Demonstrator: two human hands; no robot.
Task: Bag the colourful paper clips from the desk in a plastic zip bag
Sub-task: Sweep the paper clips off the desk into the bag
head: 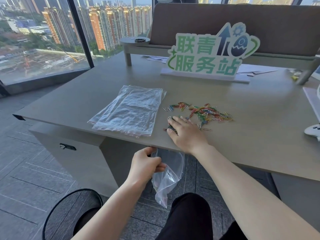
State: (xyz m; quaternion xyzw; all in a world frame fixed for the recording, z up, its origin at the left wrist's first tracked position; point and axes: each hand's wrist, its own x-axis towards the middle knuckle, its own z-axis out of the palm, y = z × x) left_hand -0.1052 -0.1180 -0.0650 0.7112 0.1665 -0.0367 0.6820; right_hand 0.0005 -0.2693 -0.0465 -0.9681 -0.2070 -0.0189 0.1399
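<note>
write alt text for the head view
A person's right hand lies flat on some colourful paper clips near the desk edge, while the left hand holds an open zip bag below it.

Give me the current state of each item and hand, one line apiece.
Zip bag: mouth open, hanging below the desk edge.
Paper clips: loose, scattered on the desk.
Spare bags: stacked flat, unused.
Left hand: pinching the zip bag's rim.
Right hand: flat on the desk, covering some clips.
</note>
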